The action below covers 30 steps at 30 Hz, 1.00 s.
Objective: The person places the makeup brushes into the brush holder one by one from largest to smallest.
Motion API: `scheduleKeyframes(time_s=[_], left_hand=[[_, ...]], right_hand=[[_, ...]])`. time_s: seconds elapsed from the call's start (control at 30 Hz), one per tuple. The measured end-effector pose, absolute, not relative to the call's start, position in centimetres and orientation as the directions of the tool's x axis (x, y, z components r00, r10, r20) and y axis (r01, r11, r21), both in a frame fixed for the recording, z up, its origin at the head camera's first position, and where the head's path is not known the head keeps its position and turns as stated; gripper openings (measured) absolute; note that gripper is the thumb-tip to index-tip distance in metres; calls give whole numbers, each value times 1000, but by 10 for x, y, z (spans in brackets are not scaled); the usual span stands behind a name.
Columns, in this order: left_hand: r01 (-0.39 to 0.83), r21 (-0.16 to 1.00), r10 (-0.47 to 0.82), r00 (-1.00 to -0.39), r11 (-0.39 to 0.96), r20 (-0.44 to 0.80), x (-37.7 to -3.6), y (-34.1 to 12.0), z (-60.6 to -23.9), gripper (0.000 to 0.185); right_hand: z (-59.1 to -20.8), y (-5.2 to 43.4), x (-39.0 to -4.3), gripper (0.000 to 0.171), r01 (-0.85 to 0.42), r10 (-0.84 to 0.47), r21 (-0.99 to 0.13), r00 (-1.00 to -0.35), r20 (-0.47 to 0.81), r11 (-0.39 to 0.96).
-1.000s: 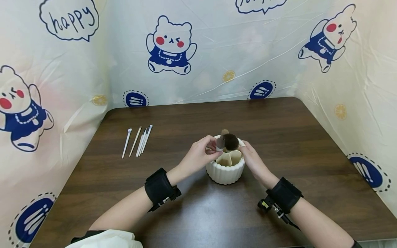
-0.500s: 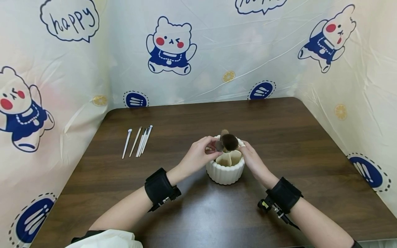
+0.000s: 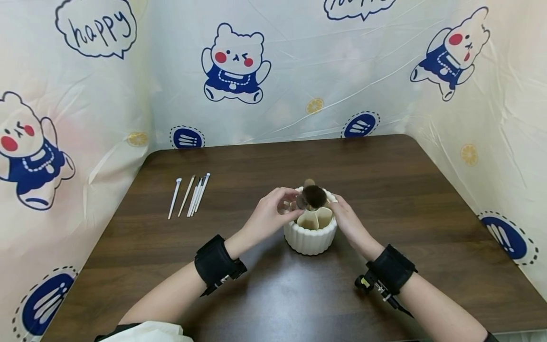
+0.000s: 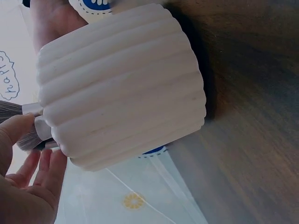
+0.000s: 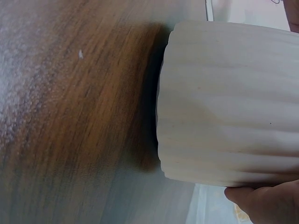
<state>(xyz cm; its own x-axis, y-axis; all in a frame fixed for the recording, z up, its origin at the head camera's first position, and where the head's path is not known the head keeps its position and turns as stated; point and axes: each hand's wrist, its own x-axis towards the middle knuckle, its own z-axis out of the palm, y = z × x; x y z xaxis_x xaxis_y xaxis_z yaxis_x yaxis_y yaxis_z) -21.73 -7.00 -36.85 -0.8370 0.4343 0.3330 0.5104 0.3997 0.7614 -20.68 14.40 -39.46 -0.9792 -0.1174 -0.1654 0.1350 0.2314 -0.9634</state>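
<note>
A white ribbed brush holder [image 3: 310, 241] with cream dividers stands upright on the table. Several makeup brushes rise from its far part, among them a large dark fluffy one [image 3: 314, 196] and a smaller grey-haired one [image 4: 31, 141]. My left hand [image 3: 275, 207] is at the holder's left rim, thumb and fingertips around the grey brush near its silvery ferrule. In the left wrist view, the thumb overlaps that ferrule and the fingertips lie right at the rim. My right hand [image 3: 351, 221] grips the holder's right side; its far fingers are hidden behind the holder.
On the left of the dark wooden table [image 3: 239, 175] lie several thin brushes: a white one [image 3: 174, 198], a tan-handled one [image 3: 186, 195] and a white-handled group [image 3: 199, 195]. A printed curtain [image 3: 290, 71] surrounds the table's back and sides.
My left hand and wrist have shifted slightly left. The large dark brush head has tilted a little to the left. My right hand and the holder have stayed put.
</note>
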Motion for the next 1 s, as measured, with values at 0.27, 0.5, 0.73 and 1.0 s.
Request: scheduleKeyframes(time_s=[0.27,0.5,0.73,1.0], left_hand=[[317,859,293,-933,401,208,-202,-73,-378,68],[242,910,287,-947,337,146,-178,-72,-396,56],[172,943,312,-947,285,79,-158,-68,-407,63],[194,937,324,-941,290,95,-162,-67,-408,66]], right_hand=[[-393,147,-208,51,174,-146,-956,-966,-212,235],[-392,150,-208,55,176,-152,-943,-962,-225,282],[-396,154,-208,57,111,-202,-955,-964,-171,276],[-397,154,-208,53,90,-245,-983,-961,-128,159]])
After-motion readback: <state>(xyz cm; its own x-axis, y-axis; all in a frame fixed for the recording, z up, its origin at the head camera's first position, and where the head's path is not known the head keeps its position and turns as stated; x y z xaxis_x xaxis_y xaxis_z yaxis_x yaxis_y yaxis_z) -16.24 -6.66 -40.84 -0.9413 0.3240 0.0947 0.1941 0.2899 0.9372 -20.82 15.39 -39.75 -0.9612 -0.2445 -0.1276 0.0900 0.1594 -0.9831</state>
